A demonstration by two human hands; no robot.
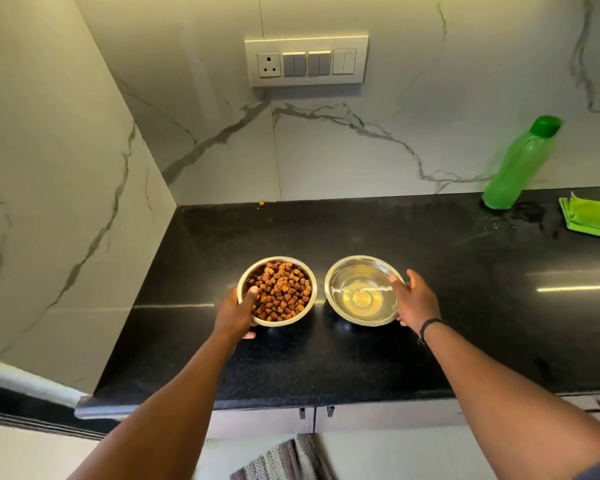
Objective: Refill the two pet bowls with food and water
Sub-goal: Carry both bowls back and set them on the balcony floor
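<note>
Two steel pet bowls stand side by side on the black counter [326, 358]. The left bowl [307, 271] is heaped with brown kibble [281, 292]. The right bowl [340, 268] holds clear water. My left hand [236, 313] grips the near-left rim of the food bowl, thumb over the edge and fingers under its side. My right hand [414, 299] holds the right rim of the water bowl, thumb on the rim and fingers curled beneath. Both bowls sit on the counter.
A green water bottle [516, 168] with its cap on stands at the back right against the marble wall, beside a folded green cloth [591, 216]. A stray kibble piece [261, 203] lies at the wall's foot. A switch panel [305, 62] hangs above. The marble side wall closes the left.
</note>
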